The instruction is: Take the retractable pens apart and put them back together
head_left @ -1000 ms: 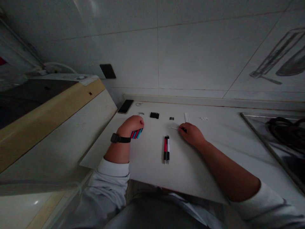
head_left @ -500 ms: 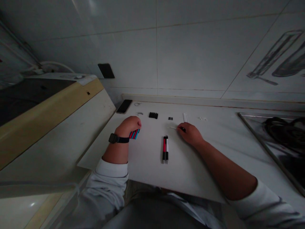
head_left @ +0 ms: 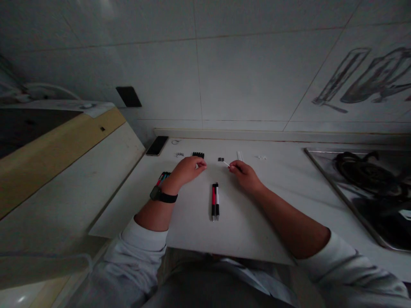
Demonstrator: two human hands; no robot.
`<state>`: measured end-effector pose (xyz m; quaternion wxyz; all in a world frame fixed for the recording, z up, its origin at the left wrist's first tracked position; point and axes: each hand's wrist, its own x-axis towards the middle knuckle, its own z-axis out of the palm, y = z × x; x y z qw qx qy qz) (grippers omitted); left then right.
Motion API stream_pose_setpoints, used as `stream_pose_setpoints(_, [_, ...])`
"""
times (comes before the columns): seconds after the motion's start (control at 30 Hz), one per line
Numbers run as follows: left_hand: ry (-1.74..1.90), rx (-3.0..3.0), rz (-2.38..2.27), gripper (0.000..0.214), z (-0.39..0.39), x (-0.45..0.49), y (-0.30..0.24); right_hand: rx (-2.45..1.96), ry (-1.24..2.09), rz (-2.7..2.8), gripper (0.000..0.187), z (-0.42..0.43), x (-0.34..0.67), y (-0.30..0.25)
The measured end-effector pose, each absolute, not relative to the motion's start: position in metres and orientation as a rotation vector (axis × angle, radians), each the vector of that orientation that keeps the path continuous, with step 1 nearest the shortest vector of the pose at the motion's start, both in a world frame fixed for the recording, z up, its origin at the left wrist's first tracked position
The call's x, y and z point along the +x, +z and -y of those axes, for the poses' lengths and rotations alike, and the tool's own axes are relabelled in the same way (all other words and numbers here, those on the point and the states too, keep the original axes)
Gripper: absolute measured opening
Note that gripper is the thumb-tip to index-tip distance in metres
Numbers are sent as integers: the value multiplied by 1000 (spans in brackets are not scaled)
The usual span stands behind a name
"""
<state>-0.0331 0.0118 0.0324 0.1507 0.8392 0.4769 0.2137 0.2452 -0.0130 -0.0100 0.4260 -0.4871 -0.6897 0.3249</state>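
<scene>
My right hand (head_left: 244, 174) pinches a thin white pen refill (head_left: 226, 163), its end pointing left. My left hand (head_left: 190, 169) hovers just left of it, thumb and fingers pinched together; anything between them is too small to make out. Red and blue pen barrels (head_left: 162, 177) lie partly hidden behind my left wrist. Beyond the left hand are small springs (head_left: 180, 154) and a row of black grips (head_left: 198, 154). Two small dark pieces (head_left: 221, 159), white refills (head_left: 239, 155) and tiny white parts (head_left: 262, 158) continue the row. A red pen (head_left: 213, 199) and a white pen (head_left: 217, 199) lie in front, side by side.
A phone (head_left: 157, 146) and a small ring (head_left: 176, 142) lie at the back left of the white counter (head_left: 253, 231). A bulky pale appliance (head_left: 105, 171) borders the left side. On the right is a gas stove (head_left: 337, 188), and a tiled wall (head_left: 237, 81) stands behind.
My left hand has moved right, from beside the coloured barrels and springs toward my right hand. The refill in my right hand now tilts up to the left. The view has shifted right.
</scene>
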Motion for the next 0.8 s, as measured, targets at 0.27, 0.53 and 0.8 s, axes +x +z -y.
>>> stream_pose_setpoints(0.27, [845, 2378, -1162, 25, 26, 35, 16, -980, 1315, 1214, 41, 24, 230, -1])
stream_pose_setpoints(0.53, [932, 2205, -1196, 14, 27, 43, 11, -874, 1442, 1005, 42, 28, 225, -3])
stream_pose_setpoints(0.8, [916, 2308, -1162, 30, 23, 38, 8, -915, 1335, 945, 45, 22, 231, -6])
